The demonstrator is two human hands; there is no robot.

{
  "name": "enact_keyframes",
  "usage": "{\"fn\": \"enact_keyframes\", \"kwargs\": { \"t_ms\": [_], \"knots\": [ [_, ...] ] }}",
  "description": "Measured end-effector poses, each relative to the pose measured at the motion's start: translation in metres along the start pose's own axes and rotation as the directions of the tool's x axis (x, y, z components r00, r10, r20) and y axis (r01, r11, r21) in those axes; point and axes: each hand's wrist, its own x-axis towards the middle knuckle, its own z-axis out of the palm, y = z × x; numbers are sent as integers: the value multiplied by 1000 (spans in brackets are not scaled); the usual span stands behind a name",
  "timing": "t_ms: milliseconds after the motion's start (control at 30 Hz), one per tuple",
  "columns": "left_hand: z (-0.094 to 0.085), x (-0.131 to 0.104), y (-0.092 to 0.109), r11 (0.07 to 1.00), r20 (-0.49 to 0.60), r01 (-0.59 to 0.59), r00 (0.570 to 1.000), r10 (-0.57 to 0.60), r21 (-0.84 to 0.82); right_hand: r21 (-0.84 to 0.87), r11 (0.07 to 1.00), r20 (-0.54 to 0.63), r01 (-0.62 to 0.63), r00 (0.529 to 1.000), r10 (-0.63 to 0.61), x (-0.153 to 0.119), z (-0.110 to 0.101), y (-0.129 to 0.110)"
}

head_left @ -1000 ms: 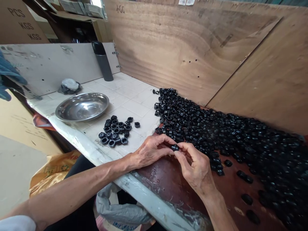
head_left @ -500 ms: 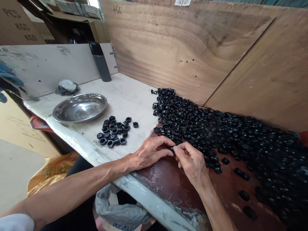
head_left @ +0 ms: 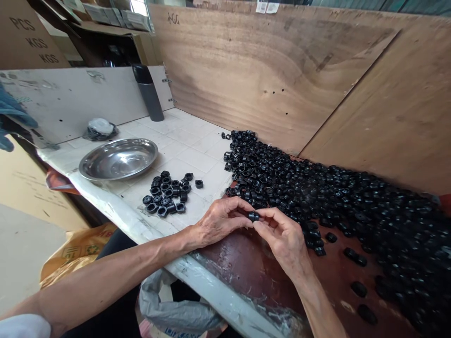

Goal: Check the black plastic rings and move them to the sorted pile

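Note:
Between the fingertips of both hands is a small black plastic cap, ring-shaped like the others around it. My left hand pinches it from the left with thumb and forefinger. From the right, my right hand grips it with thumb and fingertips. Just beyond my hands lies a large heap of black caps, running off to the right along the wooden board. A smaller group of the same caps sits on the white tabletop to the left, several showing their open ends.
A shallow steel bowl stands at the left, with a plastic-wrapped bundle behind it. A grey flask is in the back corner. A tall plywood board bounds the back. Below the table edge hangs a grey sack.
My right hand's fingers have shifted and spread slightly, so more of the black cap shows between my hands. The view has shifted slightly. Both piles look the same.

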Motion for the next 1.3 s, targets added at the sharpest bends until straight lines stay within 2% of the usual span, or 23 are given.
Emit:
{"fn": "enact_keyframes", "kwargs": {
  "t_ms": [167, 267, 333, 400, 500, 600, 700, 867, 1000, 1167, 1300],
  "knots": [
    [-5, 2, 2, 945, 52, -232, 973, 226, 229, -346, 938, -3, -6, 1000, 5, -4, 0, -4],
    [-5, 2, 1, 961, 53, -215, 976, 209, 173, -454, 891, -3, 19, 1000, -23, -6, 2, -8],
    [-3, 2, 0, 983, 8, -151, 989, 151, 104, -407, 913, -35, 35, 998, -54, -6, 3, -6],
    [-2, 2, -2, 993, -39, -102, 994, 104, 63, -306, 947, -41, 103, 992, -121, -5, 4, 0],
    [-3, 1, -3, 981, -29, -156, 987, 160, 112, -267, 943, -15, 197, 978, -209, -3, 3, 8],
    [-6, 2, -3, 943, 25, -258, 966, 258, 209, -390, 906, -5, 163, 984, -179, -5, 2, 5],
    [-7, 2, -2, 928, 38, -277, 960, 276, 250, -475, 865, 32, 165, 985, -171, -7, 1, -3],
    [-7, 3, -3, 913, 64, -304, 952, 298, 273, -376, 920, -44, 116, 989, -143, -7, 2, -2],
    [-8, 3, -4, 894, 56, -329, 943, 328, 305, -309, 929, -25, 202, 975, -220, -4, 1, 8],
    [-8, 2, 0, 898, 80, -306, 952, 296, 317, -415, 908, -58, 65, 994, -98, -2, -2, 13],
    [-7, 1, 1, 948, 43, -220, 976, 216, 231, -328, 941, -16, 89, 995, -100, -3, -2, 9]
  ]
}}
